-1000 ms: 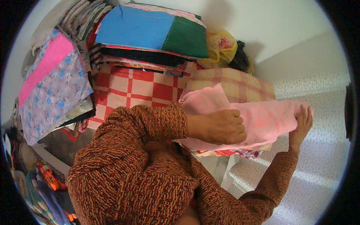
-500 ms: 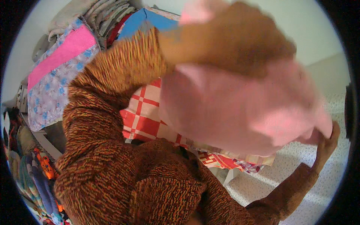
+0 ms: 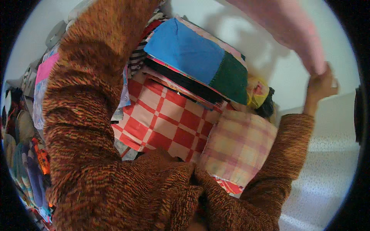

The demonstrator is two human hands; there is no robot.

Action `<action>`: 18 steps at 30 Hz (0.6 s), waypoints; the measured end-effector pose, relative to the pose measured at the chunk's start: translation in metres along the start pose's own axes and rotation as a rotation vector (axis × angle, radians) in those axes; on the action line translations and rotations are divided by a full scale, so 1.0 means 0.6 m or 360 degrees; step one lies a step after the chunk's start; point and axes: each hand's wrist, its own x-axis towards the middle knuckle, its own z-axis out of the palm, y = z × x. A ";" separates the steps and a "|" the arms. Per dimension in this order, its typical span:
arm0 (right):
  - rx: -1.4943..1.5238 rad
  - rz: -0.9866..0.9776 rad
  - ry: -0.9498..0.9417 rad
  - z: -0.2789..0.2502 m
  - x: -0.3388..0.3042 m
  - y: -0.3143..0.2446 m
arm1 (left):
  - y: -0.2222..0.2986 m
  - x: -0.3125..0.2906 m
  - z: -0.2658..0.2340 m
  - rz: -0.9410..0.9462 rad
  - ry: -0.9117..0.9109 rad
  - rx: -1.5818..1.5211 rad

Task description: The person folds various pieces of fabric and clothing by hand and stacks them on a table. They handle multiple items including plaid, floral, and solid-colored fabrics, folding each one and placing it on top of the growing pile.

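Observation:
A pink cloth (image 3: 285, 27) is stretched across the upper right, raised above the folded textiles. My right hand (image 3: 323, 86) grips its lower corner, fingers closed around the fabric. My left arm reaches up past the top edge, so the hand at its end is out of sight. Below the arms lies a red-and-white checked cloth (image 3: 165, 119). Beside it on the right rests a folded cream-and-purple plaid cloth (image 3: 239, 146). Behind them is a stack of folded textiles topped by a blue and dark green cloth (image 3: 185, 50).
A yellow plastic bag (image 3: 257, 92) and a black one sit behind the plaid cloth. On the left, a floral cloth with a pink band (image 3: 46, 69) shows past my sleeve. Clothes (image 3: 34, 181) crowd the lower left. A pale spotted surface (image 3: 327, 169) lies at right.
The pink cloth has risen and spread out, uncovering the textiles beneath. My left hand has gone up out of view. My right hand has lifted, still holding the corner.

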 end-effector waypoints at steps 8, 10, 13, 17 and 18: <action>0.0779 0.0114 -0.0898 0.033 -0.385 -0.441 | 0.461 -0.445 -0.128 -0.0442 -0.1407 -0.1263; 0.0737 0.0258 -0.0949 0.047 -0.437 -0.445 | 0.488 -0.461 -0.129 -0.0596 -0.1034 -0.1064; 0.0843 0.0230 -0.0997 0.037 -0.402 -0.428 | 0.451 -0.450 -0.152 -0.0664 -0.1475 -0.1005; 0.0681 0.0173 -0.1085 0.043 -0.386 -0.411 | 0.425 -0.464 -0.148 -0.0713 -0.1737 -0.0720; 0.0628 0.0171 -0.1063 0.043 -0.385 -0.413 | 0.424 -0.472 -0.148 -0.0785 -0.1759 -0.0660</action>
